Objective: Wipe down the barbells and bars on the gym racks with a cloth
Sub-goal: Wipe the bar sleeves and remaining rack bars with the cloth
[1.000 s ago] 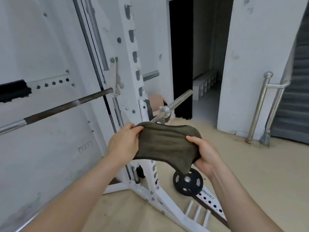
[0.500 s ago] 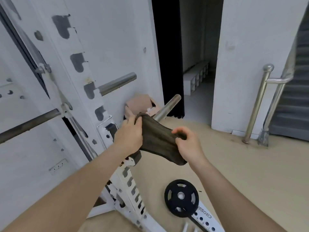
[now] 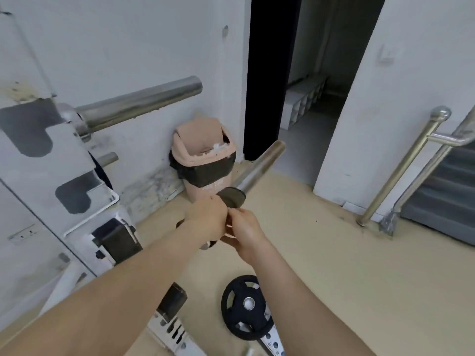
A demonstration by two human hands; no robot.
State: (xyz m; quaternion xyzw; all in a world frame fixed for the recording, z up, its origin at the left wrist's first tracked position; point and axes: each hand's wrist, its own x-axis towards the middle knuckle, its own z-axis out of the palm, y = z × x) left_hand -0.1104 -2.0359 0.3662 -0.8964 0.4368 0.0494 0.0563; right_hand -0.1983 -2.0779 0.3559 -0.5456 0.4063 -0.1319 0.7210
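Note:
A steel barbell sleeve [image 3: 259,167] sticks out toward the doorway from the white rack [image 3: 64,160]. A dark olive cloth [image 3: 232,198] is wrapped around the sleeve just ahead of my hands. My left hand [image 3: 205,219] grips the cloth around the bar from the left. My right hand [image 3: 245,232] holds the cloth from the right, touching the left hand. Most of the cloth is hidden under my fingers. A second steel sleeve [image 3: 138,104] juts out higher up on the rack.
A pink bin [image 3: 205,160] with a black liner stands against the wall behind the bar. A black weight plate [image 3: 245,307] lies on the floor below my arms. A steel handrail [image 3: 411,160] and stairs are at the right, a dark doorway [image 3: 272,73] ahead.
I stepped closer to the bar's end. The cloth, held spread between both hands before, is now bunched around the sleeve with both hands closed together on it.

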